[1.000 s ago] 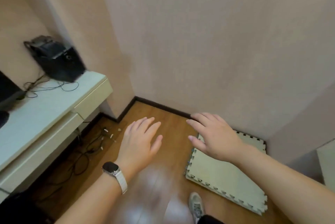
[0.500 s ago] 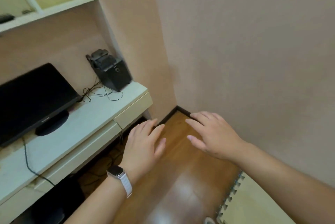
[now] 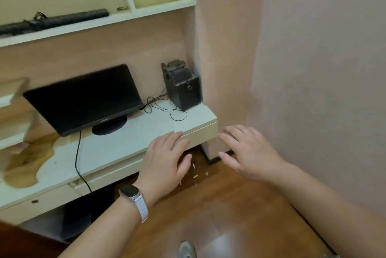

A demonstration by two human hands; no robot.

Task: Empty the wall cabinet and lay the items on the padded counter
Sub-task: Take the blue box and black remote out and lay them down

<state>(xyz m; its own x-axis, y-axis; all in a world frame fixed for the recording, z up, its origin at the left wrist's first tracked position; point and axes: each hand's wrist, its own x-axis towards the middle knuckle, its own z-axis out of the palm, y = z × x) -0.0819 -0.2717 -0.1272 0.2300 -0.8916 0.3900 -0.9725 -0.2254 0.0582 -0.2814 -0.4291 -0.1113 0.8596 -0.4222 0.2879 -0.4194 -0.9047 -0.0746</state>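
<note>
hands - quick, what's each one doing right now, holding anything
Left hand: open, fingers spread, holding nothing, in front of the desk edge.
Right hand: open, palm down, holding nothing, over the wooden floor.

The long dark object (image 3: 56,20) on the wall shelf (image 3: 100,25) at ten o'clock runs off the left edge, smeared, and cannot be identified. Beside it a small brassy item (image 3: 122,8) is too tiny to name. At nine o'clock, pale shelving (image 3: 10,111) is blurred and cropped. The left hand (image 3: 165,163) covers part of the surface's (image 3: 117,149) front edge. At six o'clock a grey shoe (image 3: 186,249) is cut by the bottom edge. Small pale bits (image 3: 196,176) on the floor cannot be made out.
</note>
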